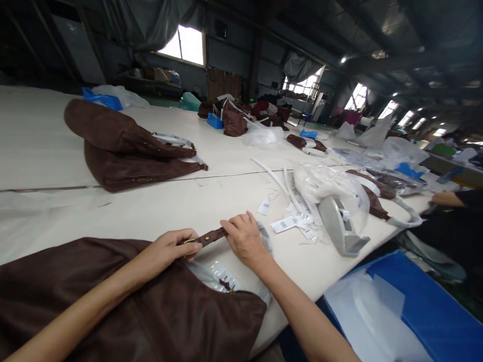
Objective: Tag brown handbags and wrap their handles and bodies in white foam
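A large dark brown bag lies across the near side of the table. My left hand pinches its strap at a brass-coloured buckle. Further along the same strap, my right hand is closed, thumb and fingers round the brown leather. Between the two hands a short stretch with a metal stud shows. Clear plastic with a printed label shows at the bag's opening, just below my hands. The rest of the strap beyond my right hand is mostly hidden.
White tags and a grey tape dispenser sit right of my hands, beside crumpled plastic. Two brown bags lie at the back left. A blue bin stands below the table edge. Another person's arm reaches in at right.
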Demonstrator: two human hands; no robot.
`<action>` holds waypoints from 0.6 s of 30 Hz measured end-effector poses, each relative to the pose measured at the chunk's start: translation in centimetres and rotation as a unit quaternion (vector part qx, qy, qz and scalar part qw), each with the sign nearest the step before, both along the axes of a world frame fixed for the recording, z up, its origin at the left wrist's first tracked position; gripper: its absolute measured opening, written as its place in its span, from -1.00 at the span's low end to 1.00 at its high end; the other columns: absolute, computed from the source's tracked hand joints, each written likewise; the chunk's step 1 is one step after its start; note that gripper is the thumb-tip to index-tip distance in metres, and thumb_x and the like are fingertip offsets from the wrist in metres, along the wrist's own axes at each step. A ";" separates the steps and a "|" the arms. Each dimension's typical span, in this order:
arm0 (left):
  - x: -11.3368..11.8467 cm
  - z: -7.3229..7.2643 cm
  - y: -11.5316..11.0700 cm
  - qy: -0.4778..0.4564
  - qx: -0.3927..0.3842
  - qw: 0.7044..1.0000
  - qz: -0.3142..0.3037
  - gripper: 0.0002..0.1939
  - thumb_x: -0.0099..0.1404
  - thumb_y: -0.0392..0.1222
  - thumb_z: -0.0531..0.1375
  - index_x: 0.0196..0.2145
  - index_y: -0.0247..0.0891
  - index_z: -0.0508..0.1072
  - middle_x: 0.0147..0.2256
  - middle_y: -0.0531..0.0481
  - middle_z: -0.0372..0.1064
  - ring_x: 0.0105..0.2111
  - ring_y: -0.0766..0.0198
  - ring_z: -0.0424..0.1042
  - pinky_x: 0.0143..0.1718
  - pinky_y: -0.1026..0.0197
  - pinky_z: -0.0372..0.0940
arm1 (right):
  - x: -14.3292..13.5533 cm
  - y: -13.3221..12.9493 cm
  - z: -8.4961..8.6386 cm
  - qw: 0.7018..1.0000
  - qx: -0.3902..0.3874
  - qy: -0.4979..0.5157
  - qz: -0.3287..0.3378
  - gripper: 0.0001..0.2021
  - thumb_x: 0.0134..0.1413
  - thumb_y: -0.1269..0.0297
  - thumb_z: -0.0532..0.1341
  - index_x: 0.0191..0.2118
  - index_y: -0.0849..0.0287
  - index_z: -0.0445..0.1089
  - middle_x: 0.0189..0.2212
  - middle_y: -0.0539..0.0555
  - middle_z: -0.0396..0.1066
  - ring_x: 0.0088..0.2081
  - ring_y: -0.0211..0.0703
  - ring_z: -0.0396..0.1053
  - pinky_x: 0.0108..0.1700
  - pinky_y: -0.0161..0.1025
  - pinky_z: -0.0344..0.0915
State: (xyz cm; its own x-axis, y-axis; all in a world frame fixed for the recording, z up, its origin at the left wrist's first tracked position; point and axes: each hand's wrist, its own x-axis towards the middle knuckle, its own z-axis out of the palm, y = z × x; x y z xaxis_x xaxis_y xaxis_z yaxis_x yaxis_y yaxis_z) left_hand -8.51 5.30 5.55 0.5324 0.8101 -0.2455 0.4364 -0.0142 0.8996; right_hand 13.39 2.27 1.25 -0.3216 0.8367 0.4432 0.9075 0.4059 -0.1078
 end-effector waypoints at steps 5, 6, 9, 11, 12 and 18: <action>-0.8 -0.9 0.5 -0.015 -0.018 1.000 0.003 -0.53 0.06 0.28 0.22 -0.53 -0.23 0.34 -0.58 0.12 0.22 -0.53 0.31 0.11 -0.49 0.32 0.01 | 0.6 0.6 -0.1 0.999 -0.001 0.007 0.036 -0.67 0.31 0.30 0.07 0.15 0.05 0.25 -0.08 0.07 0.42 -0.01 -0.10 0.28 0.28 0.12 -0.03; -0.8 -1.1 0.6 -0.021 -0.019 1.000 0.004 -0.52 0.07 0.28 0.22 -0.53 -0.23 0.35 -0.58 0.13 0.22 -0.52 0.31 0.11 -0.49 0.32 0.00 | 1.5 0.6 -0.3 1.000 -0.003 0.025 0.011 -0.65 0.30 0.31 0.08 0.18 0.07 0.22 -0.03 0.11 0.40 0.02 -0.08 0.27 0.27 0.12 0.00; -1.1 -1.3 0.6 -0.041 -0.038 0.998 0.007 -0.56 0.11 0.24 0.22 -0.49 -0.23 0.36 -0.57 0.17 0.20 -0.50 0.35 0.10 -0.48 0.36 -0.02 | 4.7 -0.1 -1.1 0.994 -0.019 0.073 -0.081 -0.75 0.30 0.34 0.07 0.04 0.15 0.33 -0.12 0.18 0.42 -0.04 -0.04 0.32 0.07 -0.02 0.25; -1.4 -1.3 0.5 -0.056 -0.047 0.997 0.007 -0.60 0.17 0.20 0.19 -0.47 -0.23 0.35 -0.57 0.22 0.19 -0.49 0.38 0.09 -0.45 0.39 -0.03 | 6.2 -0.8 -1.7 0.990 -0.027 0.090 -0.105 -0.81 0.30 0.35 0.03 -0.13 0.17 0.39 -0.27 0.14 0.43 -0.18 -0.07 0.35 -0.09 -0.14 0.31; -1.5 -1.3 0.4 -0.065 -0.051 0.997 0.011 -0.61 0.20 0.19 0.18 -0.47 -0.23 0.35 -0.57 0.23 0.18 -0.49 0.39 0.08 -0.44 0.40 -0.03 | 6.6 -1.3 -2.0 0.989 -0.028 0.096 -0.106 -0.80 0.31 0.35 0.02 -0.18 0.17 0.39 -0.32 0.11 0.42 -0.24 -0.09 0.35 -0.14 -0.18 0.31; -2.2 -2.5 0.4 -0.120 -0.128 0.984 0.035 -0.65 0.16 0.17 0.23 -0.41 -0.17 0.38 -0.59 0.25 0.17 -0.54 0.43 0.07 -0.49 0.40 -0.07 | 7.2 -3.7 -1.7 0.965 -0.111 0.207 -0.117 -0.79 0.27 0.29 0.07 -0.26 0.15 0.44 -0.39 0.03 0.43 -0.31 -0.16 0.38 -0.23 -0.25 0.30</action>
State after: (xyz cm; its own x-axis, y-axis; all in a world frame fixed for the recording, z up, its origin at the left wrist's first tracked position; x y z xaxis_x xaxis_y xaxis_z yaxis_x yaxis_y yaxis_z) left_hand -10.70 5.72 3.10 0.5451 0.7748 -0.3202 0.2025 0.2490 0.9471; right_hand 20.60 -1.47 -0.49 0.0534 0.9539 0.2953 0.8326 0.1207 -0.5406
